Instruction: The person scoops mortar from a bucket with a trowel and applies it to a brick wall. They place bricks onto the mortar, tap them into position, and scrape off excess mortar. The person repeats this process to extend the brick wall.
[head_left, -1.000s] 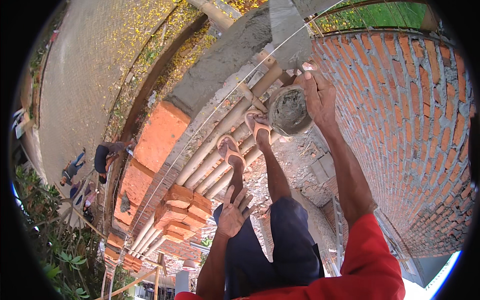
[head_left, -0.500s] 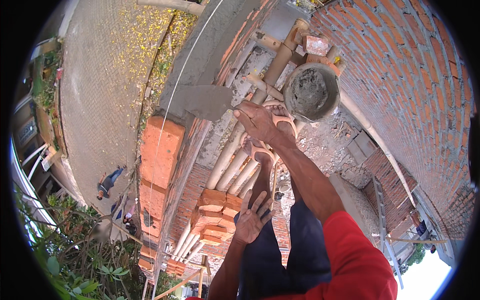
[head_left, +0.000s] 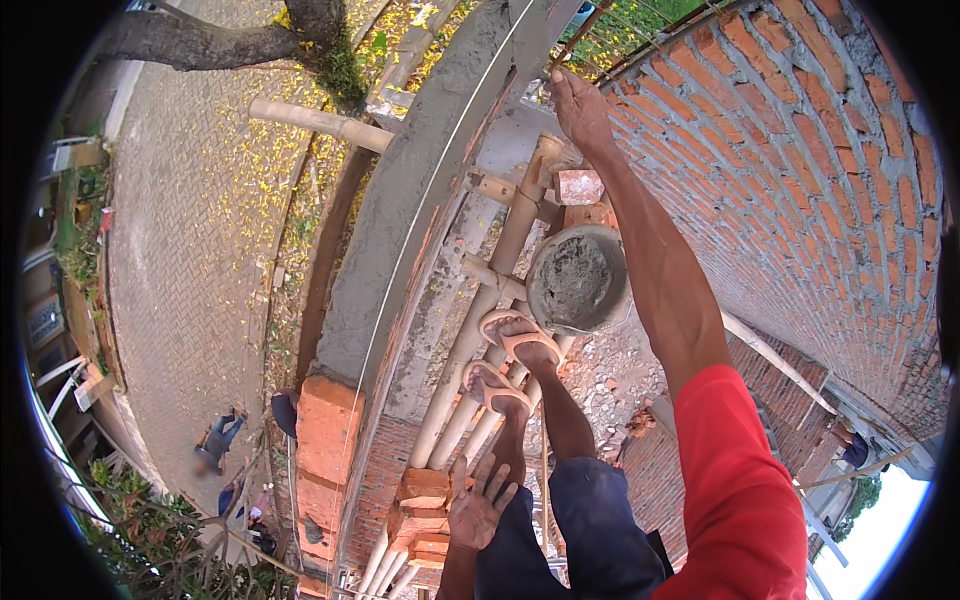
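My right hand (head_left: 582, 110), stretched far forward, is closed on the handle of a trowel. Its grey blade (head_left: 530, 40) lies against the wet mortar (head_left: 400, 215) along the wall's top and hardly stands out from it. My left hand (head_left: 478, 505) holds nothing; its fingers are spread, palm up, beside stacked red bricks (head_left: 425, 490). Across the mortar runs a taut white string (head_left: 428, 195). Orange bricks (head_left: 328, 430) are laid on the nearer stretch of wall. A round bucket (head_left: 612, 305) of grey mortar stands to the right, beyond my feet.
My sandalled feet (head_left: 520, 340) stand on bamboo poles (head_left: 455, 350) high above rubble. A brick wall (head_left: 800, 170) rises at the right. A bamboo pole (head_left: 325, 122) juts out left of the mortared wall. Far below lies a paved road (head_left: 190, 250), with a person (head_left: 218, 440) on it.
My right hand has moved forward with the trowel, from near the laid bricks to the wall's far part. My left hand stays spread, slightly lower. The view has shifted forward.
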